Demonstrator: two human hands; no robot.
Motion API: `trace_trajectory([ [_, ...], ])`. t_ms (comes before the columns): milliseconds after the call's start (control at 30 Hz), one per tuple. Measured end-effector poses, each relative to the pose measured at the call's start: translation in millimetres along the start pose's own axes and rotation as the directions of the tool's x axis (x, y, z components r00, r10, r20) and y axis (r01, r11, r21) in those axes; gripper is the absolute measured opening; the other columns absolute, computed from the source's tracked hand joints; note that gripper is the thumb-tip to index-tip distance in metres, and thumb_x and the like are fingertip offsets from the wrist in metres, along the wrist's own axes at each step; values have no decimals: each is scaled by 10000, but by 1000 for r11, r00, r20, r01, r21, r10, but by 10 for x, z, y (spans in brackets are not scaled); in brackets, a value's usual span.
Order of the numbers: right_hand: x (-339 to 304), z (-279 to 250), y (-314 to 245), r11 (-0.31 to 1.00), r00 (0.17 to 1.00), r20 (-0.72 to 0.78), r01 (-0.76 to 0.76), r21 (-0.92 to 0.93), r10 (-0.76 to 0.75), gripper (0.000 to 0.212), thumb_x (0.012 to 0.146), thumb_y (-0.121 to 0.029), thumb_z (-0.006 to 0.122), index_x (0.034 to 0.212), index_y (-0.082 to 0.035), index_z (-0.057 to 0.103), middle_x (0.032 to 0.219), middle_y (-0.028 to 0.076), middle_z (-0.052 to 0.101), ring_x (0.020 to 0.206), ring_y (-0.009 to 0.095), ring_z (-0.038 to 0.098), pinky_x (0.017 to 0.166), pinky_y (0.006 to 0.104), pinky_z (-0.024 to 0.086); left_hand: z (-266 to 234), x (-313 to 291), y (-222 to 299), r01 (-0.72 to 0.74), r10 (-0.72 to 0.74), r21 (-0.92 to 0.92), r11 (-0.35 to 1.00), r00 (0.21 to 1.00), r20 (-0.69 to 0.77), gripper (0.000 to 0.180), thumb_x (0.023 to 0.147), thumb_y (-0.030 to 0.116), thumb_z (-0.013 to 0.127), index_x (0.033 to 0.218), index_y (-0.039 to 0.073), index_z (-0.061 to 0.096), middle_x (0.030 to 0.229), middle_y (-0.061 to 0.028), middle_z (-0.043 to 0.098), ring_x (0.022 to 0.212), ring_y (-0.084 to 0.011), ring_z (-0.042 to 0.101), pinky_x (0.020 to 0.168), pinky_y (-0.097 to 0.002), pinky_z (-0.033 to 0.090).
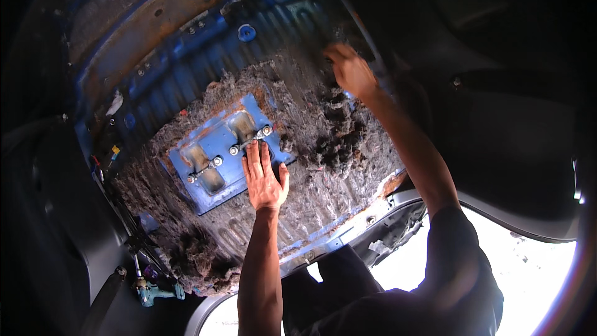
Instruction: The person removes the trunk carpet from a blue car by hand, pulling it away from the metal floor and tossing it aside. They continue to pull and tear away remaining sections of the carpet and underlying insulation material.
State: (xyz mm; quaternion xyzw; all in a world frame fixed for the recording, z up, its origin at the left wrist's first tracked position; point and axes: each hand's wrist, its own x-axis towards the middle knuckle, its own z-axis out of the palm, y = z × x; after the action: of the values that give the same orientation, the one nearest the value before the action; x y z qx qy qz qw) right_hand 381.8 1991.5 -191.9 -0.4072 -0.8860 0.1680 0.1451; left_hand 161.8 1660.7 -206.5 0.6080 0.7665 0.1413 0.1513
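My left hand (266, 180) lies flat, fingers stretched out, on a blue metal plate (231, 171). That plate has two recesses, each crossed by a short bar with bolt heads; my fingertips touch one bar (250, 141). Torn grey fibrous padding (249, 224) surrounds the plate. My right hand (354, 76) reaches farther out to the right, its fingers curled inward, over the padding's far right part. Whatever sits between those fingers, if anything, is hidden. Below that hand is a dark, shredded clump of padding (341, 134).
Bare ribbed blue floor metal (186, 68) and a rusty cross panel (115, 34) lie beyond the padding. A teal power tool (157, 292) rests at the lower left. Small yellow and blue connectors (114, 152) lie along the left edge. Dark trim panels (510, 143) border the right side.
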Motion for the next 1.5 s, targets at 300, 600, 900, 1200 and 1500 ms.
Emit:
trace_trajectory([
  [300,-558,214,15,997,994,-109,14,-72,-22,413,985,18,651,1376,-51,767,1318,119,706,1216,355,706,999,469,633,-32,14,29,8,-8,-17,1000,1000,2,800,1037,304,671,1728,33,374,1814,-215,314,1694,-418,290,1382,-612,245],
  [600,68,-48,193,998,992,-110,-65,-3,64,479,961,-13,636,1431,-66,716,1454,178,686,1354,421,643,1152,514,559,-20,6,13,12,-12,1,1000,1000,13,806,1069,341,634,1754,44,328,1820,-223,294,1696,-426,282,1391,-607,237],
  [900,-74,217,373,994,989,-141,26,-106,-41,488,995,48,597,1458,-44,718,1441,96,678,1346,351,628,1157,467,553,-25,7,13,-12,12,-11,1000,1000,-24,812,1039,312,669,1737,36,357,1815,-215,311,1688,-424,301,1373,-620,262],
  [1200,-145,-87,343,991,998,-55,-35,-126,28,388,959,-11,651,1322,-57,779,1322,88,729,1230,327,714,1040,460,629,-29,19,4,2,-2,-20,1000,1000,-10,820,1059,338,647,1755,43,328,1822,-223,292,1694,-428,287,1385,-610,243],
  [1500,115,273,555,996,965,-260,-50,-77,28,438,1010,-37,617,1413,-105,776,1355,91,725,1246,337,707,1095,435,594,-8,-3,0,-3,3,-13,1000,1000,-6,814,1053,322,663,1745,37,342,1821,-216,299,1691,-421,294,1380,-615,249],
])
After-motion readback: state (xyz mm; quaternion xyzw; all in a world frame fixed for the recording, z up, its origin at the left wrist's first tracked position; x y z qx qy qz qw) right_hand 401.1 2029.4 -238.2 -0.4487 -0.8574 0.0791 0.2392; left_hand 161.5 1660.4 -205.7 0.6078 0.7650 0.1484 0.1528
